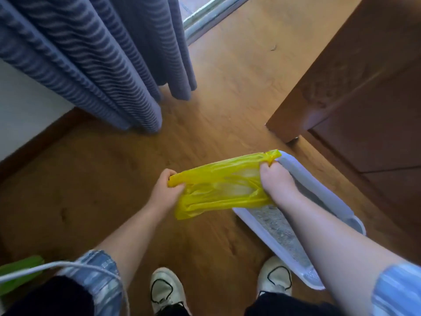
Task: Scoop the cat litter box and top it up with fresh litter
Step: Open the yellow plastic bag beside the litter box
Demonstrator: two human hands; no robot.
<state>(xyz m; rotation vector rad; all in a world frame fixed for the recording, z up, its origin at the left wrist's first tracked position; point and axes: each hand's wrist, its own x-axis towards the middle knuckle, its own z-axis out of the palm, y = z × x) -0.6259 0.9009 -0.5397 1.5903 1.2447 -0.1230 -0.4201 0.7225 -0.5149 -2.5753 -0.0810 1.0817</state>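
A yellow plastic bag (218, 190) is held stretched out, partly over the far end of the litter box (319, 188), which lies on the wooden floor (102, 179). One bunched end is gripped by the curled fingers of the left hand (167, 192), left of the box. The other end is pinched by the right hand (276, 183), above the box. Grey litter (271, 218) is seen inside the box.

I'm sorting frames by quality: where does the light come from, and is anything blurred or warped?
Head view: daylight comes from the doorway at top, brightening the floor nearby; wide-angle distortion splays the curtain and cabinet outward; the yellow bag, left hand and right hand look slightly soft; the white cable and green thing at lower left are blurred most.
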